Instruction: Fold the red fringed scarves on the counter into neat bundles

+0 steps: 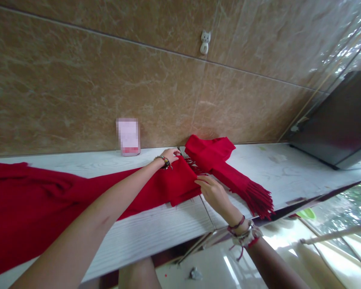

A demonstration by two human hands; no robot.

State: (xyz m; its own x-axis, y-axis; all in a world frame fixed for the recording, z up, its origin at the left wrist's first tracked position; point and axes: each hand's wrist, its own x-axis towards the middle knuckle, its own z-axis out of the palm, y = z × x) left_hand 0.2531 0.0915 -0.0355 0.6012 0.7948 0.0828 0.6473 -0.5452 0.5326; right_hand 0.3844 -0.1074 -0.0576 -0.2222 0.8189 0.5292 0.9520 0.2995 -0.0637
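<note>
A long red scarf [150, 192] lies along the white wood-grain counter [168, 224], spreading wide at the left and folded at its right end. My left hand [170, 154] has its fingers closed at the far corner of that folded end. At the right edge of the same fold, my right hand [212, 192] pinches the cloth between thumb and fingers. Just to the right lies a second red piece, a fringed scarf [219, 160], looped over itself with its tassels towards the front edge. More fringe shows between the two pieces; which one it belongs to I cannot tell.
A phone-like pink object [129, 137], its face blurred out, leans against the brown tiled wall [78, 80]. A small white cat-shaped hook [205, 42] is fixed to the tiles. A dark box-like appliance [331, 116] stands at the right, and a green basin [307, 213] shows below.
</note>
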